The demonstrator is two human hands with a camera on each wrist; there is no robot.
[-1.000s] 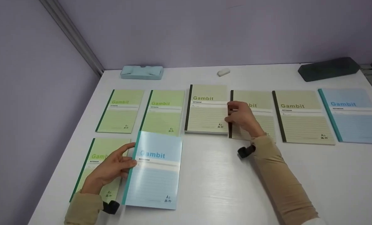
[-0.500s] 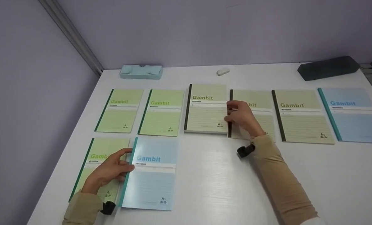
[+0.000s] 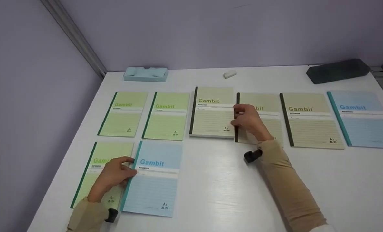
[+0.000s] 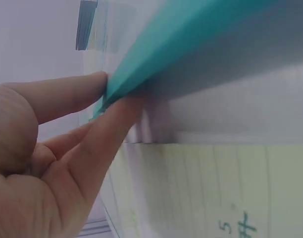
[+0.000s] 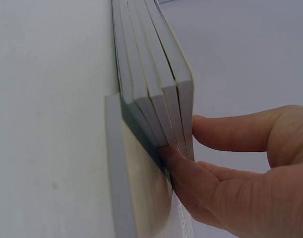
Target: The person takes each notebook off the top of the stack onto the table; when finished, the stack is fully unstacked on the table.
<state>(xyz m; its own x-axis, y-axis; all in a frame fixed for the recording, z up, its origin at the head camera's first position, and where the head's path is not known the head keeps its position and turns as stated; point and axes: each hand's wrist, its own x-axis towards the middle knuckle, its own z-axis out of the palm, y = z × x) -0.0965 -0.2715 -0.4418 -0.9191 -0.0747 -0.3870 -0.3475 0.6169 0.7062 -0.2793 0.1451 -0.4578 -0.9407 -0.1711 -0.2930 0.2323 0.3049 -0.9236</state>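
Observation:
My left hand (image 3: 132, 166) pinches the teal spine edge of a light blue notebook (image 3: 156, 180) at the front left of the white table (image 3: 217, 193). The left wrist view shows thumb and fingers of that hand (image 4: 119, 94) on the blue notebook's spine (image 4: 191, 34), raised slightly over a green notebook (image 4: 206, 193). My right hand (image 3: 235, 115) grips the right edge of a stack of beige notebooks (image 3: 210, 112). In the right wrist view this hand (image 5: 183, 139) has its thumb on top of the stack (image 5: 156, 99) and fingers under it.
Two green notebooks (image 3: 123, 114) (image 3: 167, 116) lie back left, another (image 3: 96, 167) under my left hand. Beige notebooks (image 3: 268, 103) (image 3: 310, 120) and a blue one (image 3: 363, 117) lie to the right. A pale blue case (image 3: 145, 74), white eraser (image 3: 230, 74) and dark case (image 3: 338, 71) line the back.
The blue notebook has come down and shifted left and toward me, now lying nearly flat beside the front green notebook. The right hand has stayed at the beige stack.

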